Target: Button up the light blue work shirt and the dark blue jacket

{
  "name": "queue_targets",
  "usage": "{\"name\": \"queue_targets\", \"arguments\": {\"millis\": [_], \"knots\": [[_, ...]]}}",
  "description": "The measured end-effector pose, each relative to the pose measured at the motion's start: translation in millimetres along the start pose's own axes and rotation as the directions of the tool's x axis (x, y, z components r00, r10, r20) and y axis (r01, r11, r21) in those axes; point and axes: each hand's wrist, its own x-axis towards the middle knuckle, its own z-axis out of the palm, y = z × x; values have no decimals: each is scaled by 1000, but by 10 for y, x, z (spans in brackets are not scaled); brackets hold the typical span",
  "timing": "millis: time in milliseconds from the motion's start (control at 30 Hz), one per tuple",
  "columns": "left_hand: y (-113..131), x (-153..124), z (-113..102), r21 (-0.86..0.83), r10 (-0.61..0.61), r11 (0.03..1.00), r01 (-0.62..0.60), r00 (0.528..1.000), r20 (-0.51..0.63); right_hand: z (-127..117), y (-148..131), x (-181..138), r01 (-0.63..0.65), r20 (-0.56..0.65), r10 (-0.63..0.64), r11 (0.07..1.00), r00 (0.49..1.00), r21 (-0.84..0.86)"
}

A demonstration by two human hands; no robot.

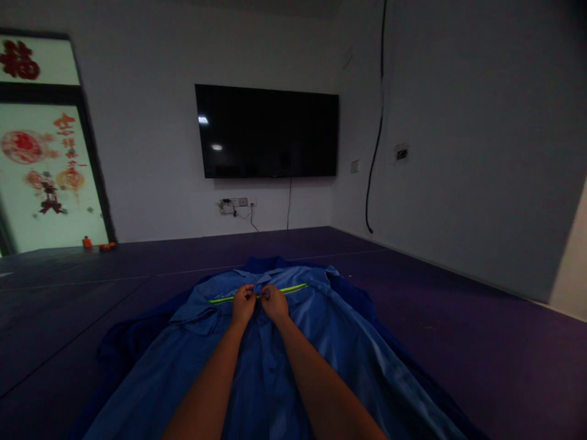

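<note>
A blue work shirt [316, 330] with a bright yellow-green stripe across its chest lies spread out, its collar pointing away from me. Darker blue cloth [123, 339] shows beneath it on both sides. At the shirt's front opening, just below the collar, my left hand [244, 300] pinches the cloth edge. Close beside it, my right hand [274, 302] pinches the other side of the opening. The two sets of fingertips almost meet at the stripe. Whatever small fastener may be between them is too small to make out.
The garments lie on a dark purple floor [440, 330]. A black television [270, 134] hangs on the far wall, with sockets [241, 203] and cords below. A black cable [375, 159] dangles at the right. Small orange objects [87, 242] stand by the door [50, 177] at left.
</note>
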Motion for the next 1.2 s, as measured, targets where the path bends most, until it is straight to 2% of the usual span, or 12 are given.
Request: {"name": "queue_targets", "arguments": {"millis": [633,1200], "knots": [[-8,4,-3,-5,-22,1000,22,1000,-12,3,9,13,-19,-53,20,999,998,28],[2,-27,-14,-184,-105,977,106,994,16,-34,-20,-11,-15,-59,19,998,998,69]]}}
